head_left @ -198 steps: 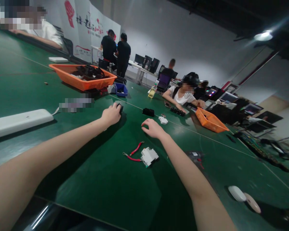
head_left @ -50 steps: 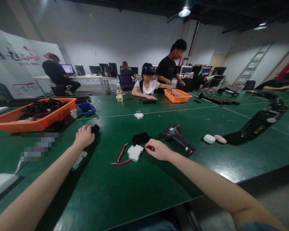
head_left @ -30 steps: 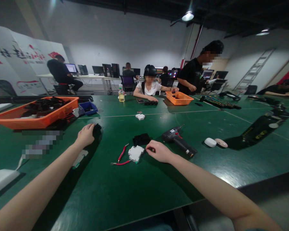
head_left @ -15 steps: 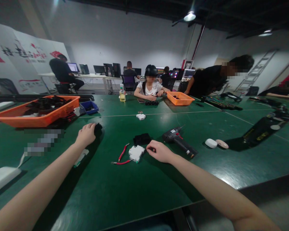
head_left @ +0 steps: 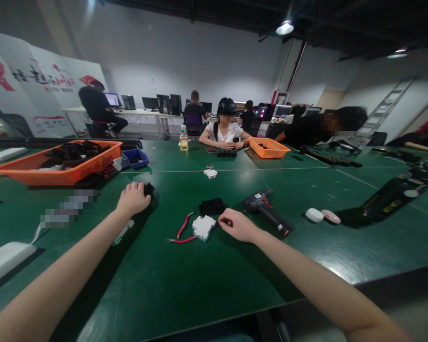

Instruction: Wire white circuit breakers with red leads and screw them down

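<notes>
My hands are well apart on the green surface (head_left: 157,289), with the white block (head_left: 203,227) between them and much nearer the right. My right hand (head_left: 238,225) lies just to that block's right, fingers bent; whether the tips touch the block or pinch something small, I cannot tell. The block is nearly as wide as it is long, so I read no clear long axis, but the red wire (head_left: 184,240) at its near left side points left, away from my right hand. Just beyond sits a black block (head_left: 212,206), its long axis running sideways. My left hand (head_left: 133,198), farther left, is curled around a black piece (head_left: 149,189) that pokes out past my fingers.
</notes>
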A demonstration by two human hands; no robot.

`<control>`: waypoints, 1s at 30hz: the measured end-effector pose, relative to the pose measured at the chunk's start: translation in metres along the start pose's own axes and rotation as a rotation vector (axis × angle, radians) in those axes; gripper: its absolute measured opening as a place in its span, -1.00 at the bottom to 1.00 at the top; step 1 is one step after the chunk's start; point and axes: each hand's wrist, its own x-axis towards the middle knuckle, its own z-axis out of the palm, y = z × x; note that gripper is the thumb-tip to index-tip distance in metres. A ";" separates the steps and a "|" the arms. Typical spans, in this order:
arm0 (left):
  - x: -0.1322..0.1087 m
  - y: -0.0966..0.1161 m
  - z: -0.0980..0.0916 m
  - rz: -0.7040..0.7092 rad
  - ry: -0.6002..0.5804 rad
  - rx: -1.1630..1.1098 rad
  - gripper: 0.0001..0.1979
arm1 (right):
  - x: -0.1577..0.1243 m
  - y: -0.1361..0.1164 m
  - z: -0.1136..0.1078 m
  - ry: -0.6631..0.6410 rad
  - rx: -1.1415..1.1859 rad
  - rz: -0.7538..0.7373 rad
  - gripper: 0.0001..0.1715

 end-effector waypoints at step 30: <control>0.007 -0.008 0.008 0.064 -0.029 -0.021 -0.35 | -0.003 -0.008 -0.009 -0.002 -0.048 -0.005 -0.85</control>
